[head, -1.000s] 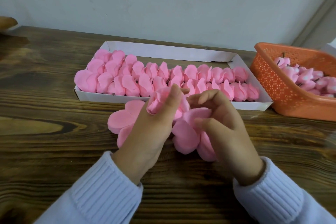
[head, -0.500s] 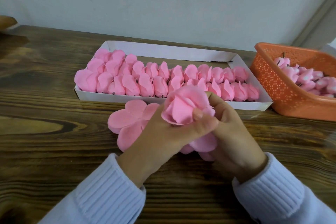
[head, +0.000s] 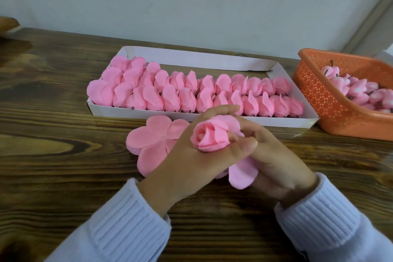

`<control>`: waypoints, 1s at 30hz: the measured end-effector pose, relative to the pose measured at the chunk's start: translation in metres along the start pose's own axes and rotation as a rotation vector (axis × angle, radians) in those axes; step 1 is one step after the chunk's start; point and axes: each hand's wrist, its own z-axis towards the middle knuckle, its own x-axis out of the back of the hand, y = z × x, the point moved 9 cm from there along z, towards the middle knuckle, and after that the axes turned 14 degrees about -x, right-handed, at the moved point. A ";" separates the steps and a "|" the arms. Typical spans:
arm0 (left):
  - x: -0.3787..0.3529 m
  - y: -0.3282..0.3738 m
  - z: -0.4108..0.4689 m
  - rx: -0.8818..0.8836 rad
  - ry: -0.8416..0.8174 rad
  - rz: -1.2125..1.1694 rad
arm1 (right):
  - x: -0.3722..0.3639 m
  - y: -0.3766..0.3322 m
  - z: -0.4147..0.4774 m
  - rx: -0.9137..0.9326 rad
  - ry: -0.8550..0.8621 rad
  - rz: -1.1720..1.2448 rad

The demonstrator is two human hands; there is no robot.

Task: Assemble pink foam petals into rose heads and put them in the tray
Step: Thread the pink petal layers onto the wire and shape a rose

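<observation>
**Rose head being wrapped in hand, tray about two rows full**

The half-built pink rolled foam rose head (head: 209, 137) is held above the tabletop just in front of the tray's near wall, roughly at its middle. It is not in the tray yet. The centre is wound tight, and the outer layer looks unfinished: one loose pink foam petal (head: 242, 173) hangs below it, on the side away from the tray.

- The left hand (head: 187, 161) has its grip clamped on the rose head, fingers curled behind it and thumb across its front.
- The right hand (head: 276, 168) sits underneath with its grip closed on the loose petal layer at the base. The exact finger contact is partly hidden.
- A flat pink foam flower-shaped petal stack (head: 153, 142) lies on the dark wooden tabletop (head: 53, 134) in front of the tray's near wall, toward its left half, partly under the left hand.
- The long white cardboard tray (head: 191, 56) holds two packed rows of finished pink roses (head: 191, 93) against its near side. The strip along its far wall is bare.
- An orange perforated plastic basket (head: 331, 110) stands just beside the tray's right end and holds small pink bud cores (head: 357, 89).
- Both wrists are in white ribbed sleeves (head: 119, 225).

Progress, as a judgement: many heads are done. This one needs its last petals wrapped before it goes into the tray. With petals and buds left and tray room spare, more heads likely remain.
</observation>
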 end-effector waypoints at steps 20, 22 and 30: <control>0.015 -0.005 0.001 0.013 0.152 0.074 | 0.015 -0.051 -0.048 0.684 0.674 -0.555; 0.012 -0.008 0.000 0.035 0.128 0.063 | 0.016 -0.052 -0.049 0.689 0.701 -0.565; 0.004 -0.008 -0.001 0.038 0.063 0.055 | 0.015 -0.054 -0.054 0.717 0.772 -0.633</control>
